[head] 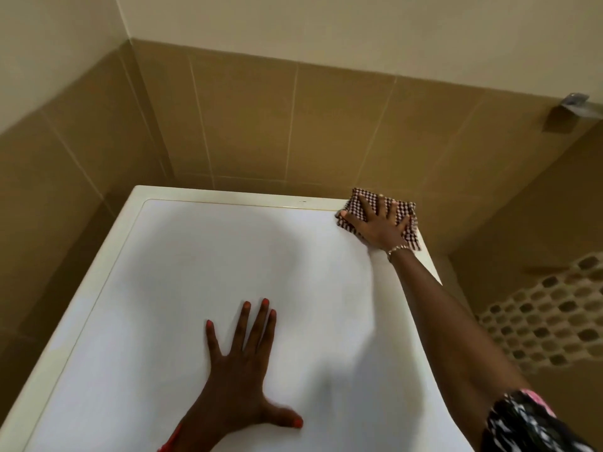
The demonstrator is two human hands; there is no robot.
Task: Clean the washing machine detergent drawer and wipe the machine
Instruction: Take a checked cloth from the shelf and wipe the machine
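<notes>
The white top of the washing machine (195, 272) fills the lower middle of the view. A brown-and-white checked cloth (408, 210) lies at its far right corner. My right hand (380, 225) presses flat on that cloth with fingers spread. My left hand (239, 370) rests flat on the near middle of the top, fingers straight and spread, holding nothing. The detergent drawer is not in view.
Tan tiled walls (248, 119) close in behind and to the left of the machine. A metal fitting (577, 104) juts from the wall at the upper right. A mosaic-patterned floor (561, 318) lies to the right of the machine.
</notes>
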